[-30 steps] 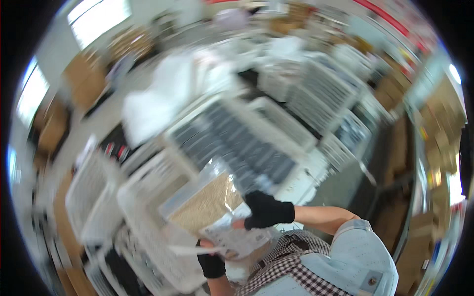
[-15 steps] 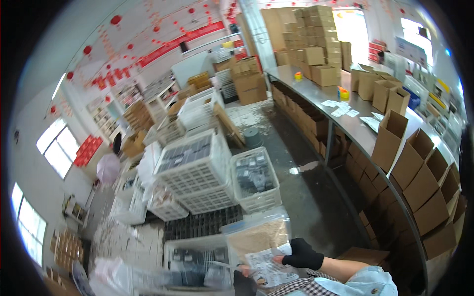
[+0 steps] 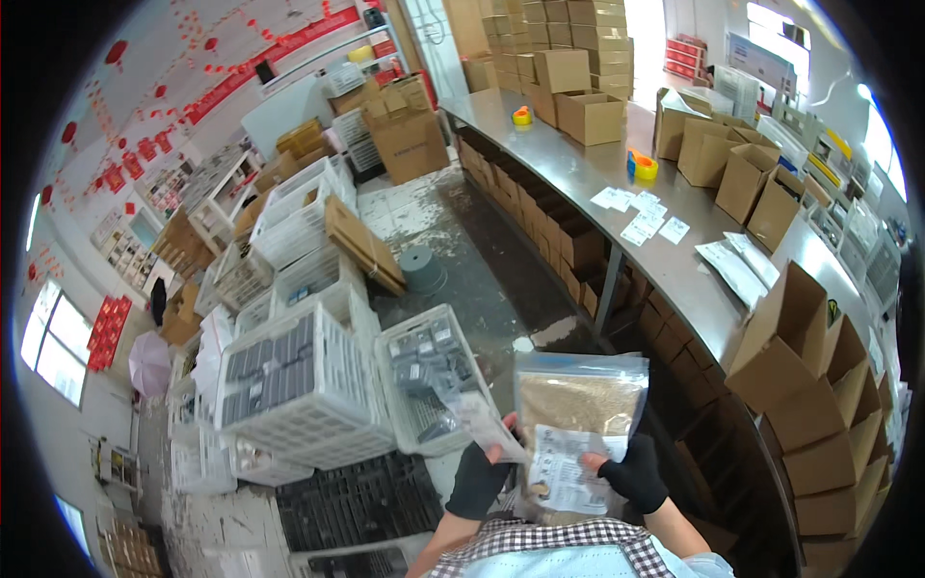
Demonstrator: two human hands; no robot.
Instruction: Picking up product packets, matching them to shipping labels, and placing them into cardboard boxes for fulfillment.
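A clear zip bag of tan, grain-like filling, with a white printed label on its front, is held up close to my body. My right hand, in a black fingerless glove, is closed on the bag's right side with the thumb across the label. My left hand, gloved the same way, pinches a small whitish packet at the bag's left edge. What the packet holds is too blurred to tell. Some left fingers reach behind the bag and are hidden.
White crates of dark grey boxes stand at the left, beside another crate of grey packets. A black pallet lies nearby. The long metal table at the right bears open cartons, paper slips and tape rolls.
My view has swung to the right. The zip bag is now upright before me, and my left hand with the small packet has come up into clear sight beside it.
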